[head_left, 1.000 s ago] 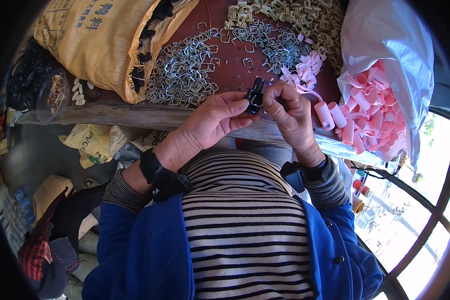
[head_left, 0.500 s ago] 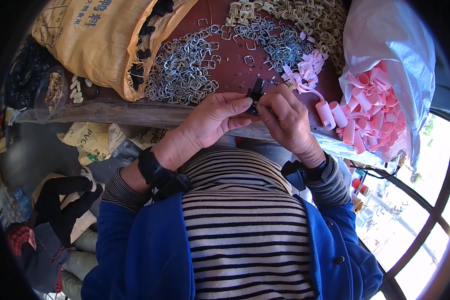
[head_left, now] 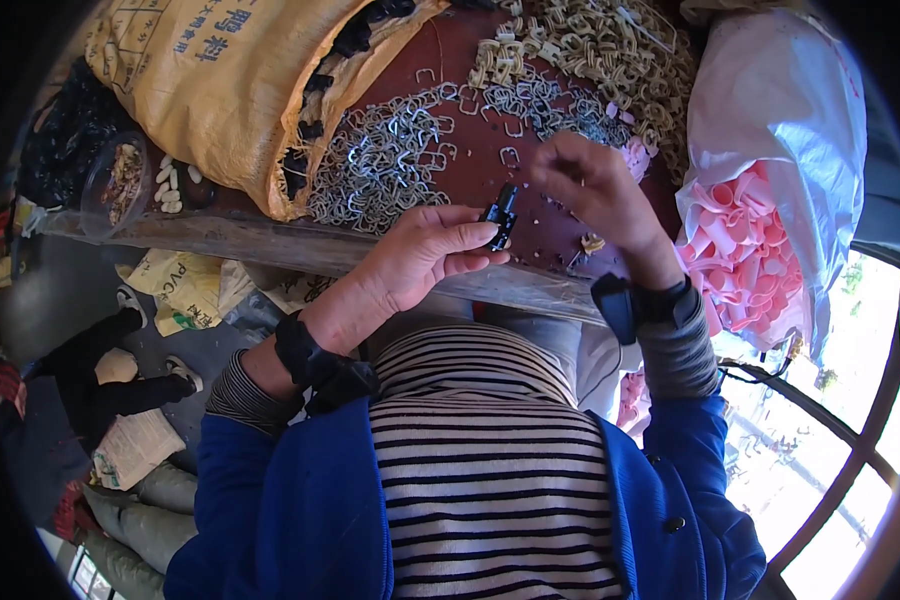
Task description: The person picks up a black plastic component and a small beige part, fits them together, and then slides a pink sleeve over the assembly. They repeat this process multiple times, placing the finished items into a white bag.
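Note:
My left hand (head_left: 440, 250) pinches a small black plastic part (head_left: 500, 218) between thumb and fingers, just above the near edge of the table. The part has a blocky body, with a narrow stub pointing away from me. Up and to the right of it, my right hand (head_left: 595, 185) hovers over the table with bent fingers. Motion smears those fingers, so I cannot tell whether anything is in them. Beyond the hands lies a heap of silvery U-shaped metal clips (head_left: 380, 160). More clips and some pink scraps (head_left: 634, 155) lie behind my right hand.
An orange woven sack (head_left: 220, 110) of black parts lies at left. Cream plastic pieces (head_left: 610, 50) pile up at the back. A white bag (head_left: 780, 90) of pink tubular pieces (head_left: 745, 250) stands right. A clear tub (head_left: 115, 185) sits far left. Another person's legs (head_left: 135, 400) show lower left.
My right hand has left the black part and moved up and right over the table. My left hand keeps holding the part. The pink tubes at the table's edge no longer show there.

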Available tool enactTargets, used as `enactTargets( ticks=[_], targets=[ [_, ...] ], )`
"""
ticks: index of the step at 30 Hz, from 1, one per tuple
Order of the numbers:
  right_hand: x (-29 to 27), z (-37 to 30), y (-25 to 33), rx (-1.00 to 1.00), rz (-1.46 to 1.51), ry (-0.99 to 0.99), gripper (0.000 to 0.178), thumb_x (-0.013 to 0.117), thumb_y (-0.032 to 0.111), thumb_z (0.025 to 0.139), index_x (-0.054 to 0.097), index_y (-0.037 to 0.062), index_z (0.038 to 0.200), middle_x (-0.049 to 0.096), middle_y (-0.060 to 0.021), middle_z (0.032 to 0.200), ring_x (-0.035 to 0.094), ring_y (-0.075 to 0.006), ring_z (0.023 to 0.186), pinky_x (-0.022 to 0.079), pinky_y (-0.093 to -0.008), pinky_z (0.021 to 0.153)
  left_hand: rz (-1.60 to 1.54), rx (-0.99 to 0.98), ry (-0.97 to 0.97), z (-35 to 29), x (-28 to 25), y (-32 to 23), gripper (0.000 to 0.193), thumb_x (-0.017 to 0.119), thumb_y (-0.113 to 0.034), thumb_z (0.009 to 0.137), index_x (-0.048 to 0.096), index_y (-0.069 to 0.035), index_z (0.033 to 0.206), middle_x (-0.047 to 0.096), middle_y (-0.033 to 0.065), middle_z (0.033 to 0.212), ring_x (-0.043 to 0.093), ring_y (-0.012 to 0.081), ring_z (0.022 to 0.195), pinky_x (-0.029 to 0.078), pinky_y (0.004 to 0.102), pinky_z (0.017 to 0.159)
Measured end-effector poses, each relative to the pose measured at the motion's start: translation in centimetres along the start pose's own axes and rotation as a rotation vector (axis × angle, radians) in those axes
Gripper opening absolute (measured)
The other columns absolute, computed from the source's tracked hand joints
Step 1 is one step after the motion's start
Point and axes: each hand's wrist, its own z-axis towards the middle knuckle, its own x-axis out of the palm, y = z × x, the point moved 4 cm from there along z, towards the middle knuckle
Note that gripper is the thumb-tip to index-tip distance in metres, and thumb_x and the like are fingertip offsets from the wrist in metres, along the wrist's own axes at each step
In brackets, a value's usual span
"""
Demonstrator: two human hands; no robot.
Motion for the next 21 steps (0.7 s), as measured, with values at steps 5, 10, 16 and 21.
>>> enactTargets(
  ticks=[5,10,16,21],
  targets=[
    [-0.3,5.9,-0.2,-0.265,-0.738,-0.176,0.016,0.058,0.012,0.073,0.052,0.0041,0.085,0.054,-0.0078,0.074,0.055,-0.0220,0.064,0.043,-0.0320,0.055,-0.028,0.029,-0.058,-0.5,-0.8,-0.4,0.017,0.054,-0.010,0.080,0.056,-0.001,0.094,0.060,0.0106,0.087,0.059,0.0201,0.080,0.049,0.0210,0.065],
    [0.1,8.3,-3.2,-0.096,-0.963,-0.216,0.014,0.059,0.014,0.071,0.055,0.0044,0.080,0.055,-0.0089,0.074,0.054,-0.0284,0.065,0.043,-0.0357,0.056,-0.075,0.073,-0.077,-0.8,-1.6,-0.8,0.015,0.053,-0.010,0.080,0.056,-0.002,0.092,0.060,0.0102,0.087,0.059,0.0196,0.079,0.050,0.0210,0.065],
    [-0.5,4.6,-2.8,0.163,-0.324,0.056,0.012,0.058,0.015,0.072,0.055,0.0035,0.076,0.053,-0.0058,0.061,0.053,-0.0172,0.054,0.040,-0.0284,0.049,-0.064,0.172,-0.091,-0.6,-1.9,-1.6,0.015,0.053,-0.014,0.080,0.056,-0.004,0.091,0.060,0.0088,0.087,0.059,0.0171,0.078,0.049,0.0209,0.064],
    [2.4,0.6,-2.7,0.181,-0.275,0.448,0.011,0.057,0.014,0.073,0.054,0.0030,0.073,0.050,-0.0046,0.055,0.048,-0.0108,0.050,0.037,-0.0237,0.046,-0.044,0.187,-0.096,0.0,-1.2,-1.4,0.017,0.054,-0.018,0.080,0.056,-0.004,0.091,0.060,0.0087,0.087,0.059,0.0159,0.077,0.048,0.0211,0.064]
  ],
)
